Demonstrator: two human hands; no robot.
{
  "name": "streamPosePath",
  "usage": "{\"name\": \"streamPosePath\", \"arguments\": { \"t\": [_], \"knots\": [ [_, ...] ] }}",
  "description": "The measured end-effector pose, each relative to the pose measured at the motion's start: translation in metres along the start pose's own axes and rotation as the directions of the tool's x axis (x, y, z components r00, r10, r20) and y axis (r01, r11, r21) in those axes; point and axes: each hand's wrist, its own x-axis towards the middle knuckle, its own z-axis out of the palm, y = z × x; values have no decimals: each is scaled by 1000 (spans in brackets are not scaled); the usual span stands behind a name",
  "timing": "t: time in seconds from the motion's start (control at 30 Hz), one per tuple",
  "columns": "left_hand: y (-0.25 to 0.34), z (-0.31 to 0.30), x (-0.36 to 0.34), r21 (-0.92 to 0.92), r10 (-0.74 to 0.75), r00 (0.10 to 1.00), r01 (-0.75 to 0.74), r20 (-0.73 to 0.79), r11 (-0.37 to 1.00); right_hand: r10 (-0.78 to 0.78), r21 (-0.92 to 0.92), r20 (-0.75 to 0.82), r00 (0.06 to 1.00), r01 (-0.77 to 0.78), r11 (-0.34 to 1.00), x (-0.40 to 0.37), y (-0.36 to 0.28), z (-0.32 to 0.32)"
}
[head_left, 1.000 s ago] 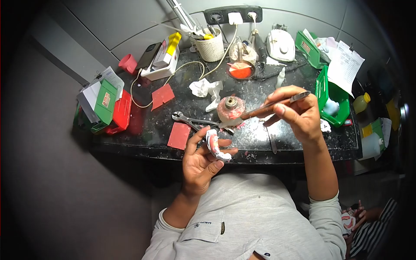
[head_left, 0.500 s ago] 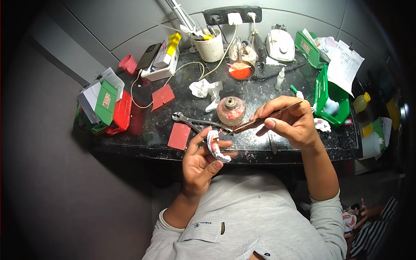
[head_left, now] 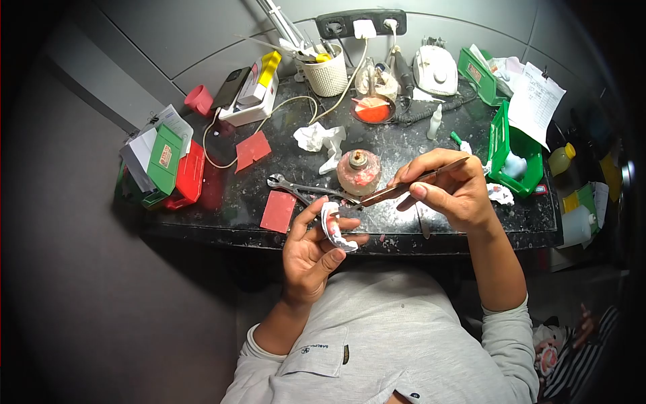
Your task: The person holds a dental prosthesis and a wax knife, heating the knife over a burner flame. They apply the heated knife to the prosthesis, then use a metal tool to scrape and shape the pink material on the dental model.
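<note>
My left hand (head_left: pixel 311 259) is closed around the edges of a white dental plaster cast (head_left: pixel 331 232) with pink wax on its inner side, held up in front of the table edge. In my right hand (head_left: pixel 451 192) a wax knife (head_left: pixel 387 194) with a brown handle is gripped like a pen. Its metal tip points down to the left and overlaps the upper part of the cast. Just beyond the knife stands a spirit lamp (head_left: pixel 359 174) with pink wax smears on its glass. Metal pliers (head_left: pixel 299 187) and a pink wax sheet (head_left: pixel 278 211) lie behind my left hand.
Crumpled tissue (head_left: pixel 321 143), another wax sheet (head_left: pixel 253 151) and a dish of red wax (head_left: pixel 372 109) lie farther back. Green bins (head_left: pixel 521 178) stand right, a red bin (head_left: pixel 190 176) left. At lower right, another person's hand (head_left: pixel 584 326) is near a second cast (head_left: pixel 548 360).
The knife tip has shifted slightly left, onto the cast, and the cast has turned a little. At lower right, the other person's hand and cast have moved.
</note>
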Motion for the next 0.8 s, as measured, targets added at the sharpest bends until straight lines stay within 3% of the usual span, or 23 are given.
{"name": "streamPosePath", "arguments": {
  "t": [0.8],
  "knots": [
    [-4,-2,1,28,50,998,-49,-26,998,-15,-46,8,1000,15,999,0,0,0]
  ]
}}
